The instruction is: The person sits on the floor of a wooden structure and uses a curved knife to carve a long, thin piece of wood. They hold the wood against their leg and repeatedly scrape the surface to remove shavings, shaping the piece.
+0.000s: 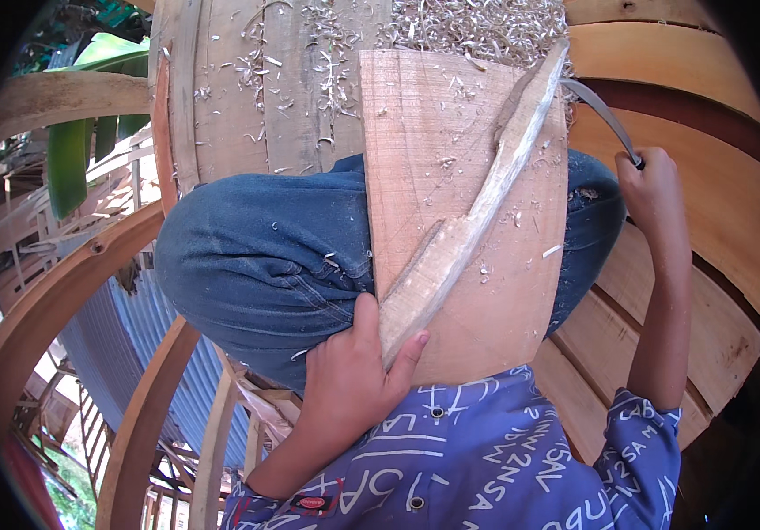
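Note:
Across my lap lies a flat, light-brown wooden board [450, 141]. On it rests a long, rough-cut wooden strip [477, 212], slanting from near my belly up to the board's far right corner. My left hand [362, 367] grips the strip's near, wider end, thumb on one side and fingers on the other. In my right hand [654, 181], to the right of the board, is the dark handle of a curved knife [605, 115]. Its thin grey blade arcs up and left, with the tip close to the strip's far end; whether they touch I cannot tell.
Curly wood shavings [486, 26] lie heaped beyond the board and scattered over the planks [230, 132]. My bent legs in blue jeans [256, 238] support the board. Curved wooden slats [662, 71] stand at right; wooden rails [71, 291] and corrugated sheeting [132, 336] are at left.

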`<state>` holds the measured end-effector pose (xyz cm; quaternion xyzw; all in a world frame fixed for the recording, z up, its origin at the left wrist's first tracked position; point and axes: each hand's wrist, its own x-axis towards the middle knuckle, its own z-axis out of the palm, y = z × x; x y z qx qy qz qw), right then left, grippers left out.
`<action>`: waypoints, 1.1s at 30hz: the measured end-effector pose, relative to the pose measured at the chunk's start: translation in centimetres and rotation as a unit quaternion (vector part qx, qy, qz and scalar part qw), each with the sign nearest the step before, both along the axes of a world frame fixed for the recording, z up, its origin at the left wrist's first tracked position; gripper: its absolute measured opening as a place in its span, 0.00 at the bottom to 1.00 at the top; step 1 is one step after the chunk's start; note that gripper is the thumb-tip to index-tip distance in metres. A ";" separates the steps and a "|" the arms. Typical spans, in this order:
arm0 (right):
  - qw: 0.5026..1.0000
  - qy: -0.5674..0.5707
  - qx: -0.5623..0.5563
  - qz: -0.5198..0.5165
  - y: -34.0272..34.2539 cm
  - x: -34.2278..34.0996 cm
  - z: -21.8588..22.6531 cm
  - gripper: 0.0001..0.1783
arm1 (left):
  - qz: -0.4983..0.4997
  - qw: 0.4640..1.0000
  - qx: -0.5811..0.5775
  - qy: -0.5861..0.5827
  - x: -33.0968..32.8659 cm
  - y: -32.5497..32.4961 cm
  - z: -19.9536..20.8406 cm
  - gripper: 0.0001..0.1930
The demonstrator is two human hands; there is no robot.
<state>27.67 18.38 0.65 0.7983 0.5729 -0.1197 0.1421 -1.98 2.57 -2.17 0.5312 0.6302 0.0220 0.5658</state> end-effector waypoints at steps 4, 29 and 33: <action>0.996 0.091 -0.001 0.025 -4.1 -3.5 -0.7 0.19 | 0.008 1.000 -0.015 -0.006 0.2 0.1 0.0 0.20; 0.657 0.742 0.095 -0.095 -7.6 -6.5 -0.8 0.23 | 0.118 0.931 -0.128 -0.321 -1.8 -0.4 1.5 0.32; 0.591 0.801 0.027 -0.090 -7.9 -6.9 -0.3 0.20 | 0.050 0.931 -0.156 -0.325 -1.3 -0.2 1.9 0.30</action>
